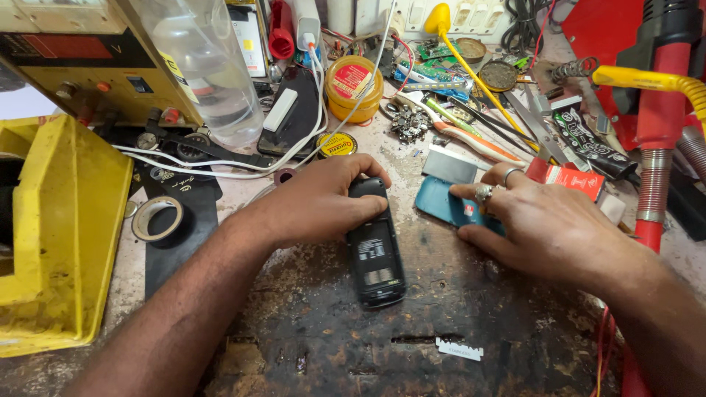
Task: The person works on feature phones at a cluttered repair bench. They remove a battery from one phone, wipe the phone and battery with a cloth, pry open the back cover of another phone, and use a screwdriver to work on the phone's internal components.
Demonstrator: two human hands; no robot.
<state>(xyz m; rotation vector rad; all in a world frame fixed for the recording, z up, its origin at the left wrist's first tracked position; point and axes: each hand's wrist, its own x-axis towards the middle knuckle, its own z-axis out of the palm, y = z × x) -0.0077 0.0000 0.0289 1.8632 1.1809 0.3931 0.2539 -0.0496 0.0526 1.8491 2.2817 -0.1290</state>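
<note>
Two hands are down on the desk (309, 331), and each is on its own part. Your left hand (316, 202) lies over the top end of a black phone (375, 257), fingers curled round its upper edge and thumb against its side, so it is clamped on the phone. The phone lies face down with its back cover off, its dark inner compartment showing, on the worn, dark patch of the desk near the middle. Your right hand (548, 224), with rings on two fingers, presses flat on a teal back cover (445, 202) just to the right of the phone; the fingers are spread on top of it, not closed round it. The two hands are apart, with the phone's body between them.

Just beyond the teal cover lies a small grey metal plate (450, 167). A razor blade (459, 348) lies on the desk nearer to you, well apart from both hands. To your left sit a roll of tape (157, 217) and a yellow bin (62, 228). Farther back stand a yellow tin (354, 87), white cables (220, 163) and a scatter of tweezers (478, 117) and other tools.
</note>
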